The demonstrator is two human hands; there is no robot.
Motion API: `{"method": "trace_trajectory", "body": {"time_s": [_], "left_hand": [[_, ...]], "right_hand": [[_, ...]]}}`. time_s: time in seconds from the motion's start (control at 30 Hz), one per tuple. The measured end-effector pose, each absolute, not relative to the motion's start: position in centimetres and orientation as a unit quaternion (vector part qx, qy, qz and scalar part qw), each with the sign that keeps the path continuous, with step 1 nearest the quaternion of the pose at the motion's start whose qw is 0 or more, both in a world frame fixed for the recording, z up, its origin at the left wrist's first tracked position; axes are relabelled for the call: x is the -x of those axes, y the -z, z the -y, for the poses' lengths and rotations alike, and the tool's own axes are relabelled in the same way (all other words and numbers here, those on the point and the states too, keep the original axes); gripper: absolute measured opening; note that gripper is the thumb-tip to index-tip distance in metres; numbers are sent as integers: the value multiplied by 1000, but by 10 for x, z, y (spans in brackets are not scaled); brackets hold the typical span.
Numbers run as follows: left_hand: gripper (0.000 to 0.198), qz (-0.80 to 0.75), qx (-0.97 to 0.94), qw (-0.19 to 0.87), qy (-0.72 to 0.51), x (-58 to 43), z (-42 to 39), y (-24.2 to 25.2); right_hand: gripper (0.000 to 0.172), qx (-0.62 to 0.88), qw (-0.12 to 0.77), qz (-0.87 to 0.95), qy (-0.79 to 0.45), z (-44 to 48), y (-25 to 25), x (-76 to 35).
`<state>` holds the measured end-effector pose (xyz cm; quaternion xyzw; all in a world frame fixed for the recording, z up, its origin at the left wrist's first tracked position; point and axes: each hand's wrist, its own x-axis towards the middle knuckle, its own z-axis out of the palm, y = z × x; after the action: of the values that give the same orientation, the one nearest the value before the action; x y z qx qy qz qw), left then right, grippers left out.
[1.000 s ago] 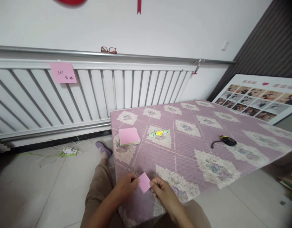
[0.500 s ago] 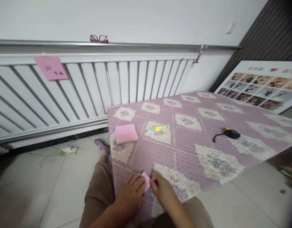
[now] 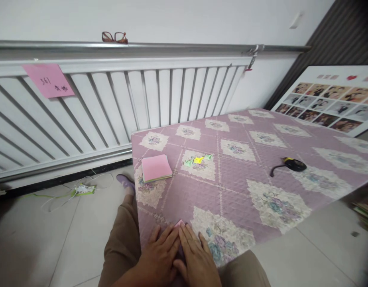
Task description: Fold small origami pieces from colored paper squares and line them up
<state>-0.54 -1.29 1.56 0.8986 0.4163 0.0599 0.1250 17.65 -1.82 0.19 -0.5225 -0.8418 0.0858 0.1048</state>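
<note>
My left hand (image 3: 158, 255) and my right hand (image 3: 197, 259) lie flat side by side on the near corner of the purple quilted table (image 3: 240, 187), fingers stretched out. Both press down on a small pink paper (image 3: 180, 223), of which only a tip shows between the fingertips. A stack of pink paper squares (image 3: 156, 168) lies farther up on the table's left side. Small folded green and yellow paper pieces (image 3: 198, 160) sit near the middle.
A black and yellow object with a strap (image 3: 290, 164) lies at the table's right. A white radiator (image 3: 112, 103) with a pink note (image 3: 48, 80) runs behind; glasses (image 3: 114, 37) rest on its rail. A photo board (image 3: 327, 101) leans at right. Cords (image 3: 79, 190) lie on the floor.
The pink paper was held up between both hands' fingertips; now it is down on the table with both hands flat over it. The view has tilted downward.
</note>
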Motion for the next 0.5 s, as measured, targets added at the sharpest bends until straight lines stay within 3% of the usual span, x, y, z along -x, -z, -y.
{"method": "trace_trajectory", "body": {"time_s": [0.17, 0.5], "left_hand": [[71, -413, -901, 126, -48, 15, 16, -11], [76, -434, -882, 185, -8, 20, 16, -14]], "right_hand": [[84, 496, 64, 859, -107, 18, -5, -183], [76, 515, 78, 851, -71, 23, 7, -209]]}}
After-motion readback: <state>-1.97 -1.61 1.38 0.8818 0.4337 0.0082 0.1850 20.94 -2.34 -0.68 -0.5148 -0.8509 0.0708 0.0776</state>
